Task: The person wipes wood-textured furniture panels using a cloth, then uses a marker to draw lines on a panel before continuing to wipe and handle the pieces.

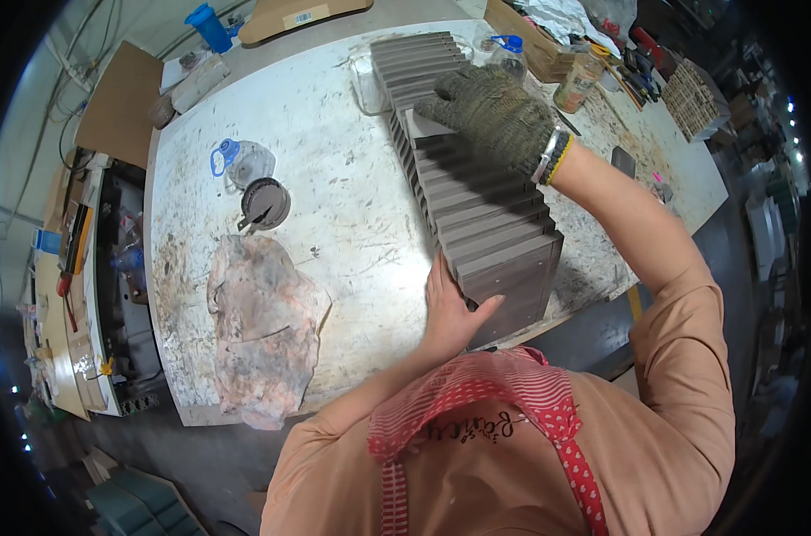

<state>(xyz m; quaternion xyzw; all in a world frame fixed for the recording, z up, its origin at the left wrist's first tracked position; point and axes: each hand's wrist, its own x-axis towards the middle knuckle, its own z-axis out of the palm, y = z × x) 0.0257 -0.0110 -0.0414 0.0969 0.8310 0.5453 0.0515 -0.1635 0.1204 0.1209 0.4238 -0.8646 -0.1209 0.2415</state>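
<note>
A long dark grey pleated bellows cover lies lengthwise on the white worktable, with its flat end plate toward me. My bare left hand rests at the cover's near left corner, fingers laid along its side and thumb spread. Over the upper folds, my right hand wears a dark knitted glove. Its fingers are bent down around a small pale flat piece, whose kind I cannot make out. The glove hides part of the folds beneath it.
On the stained table are a dirty cloth, a round tin of dark paste and a clear jug with a blue handle. Bottles and a wooden tool box stand at the far right. A blue cup stands far left.
</note>
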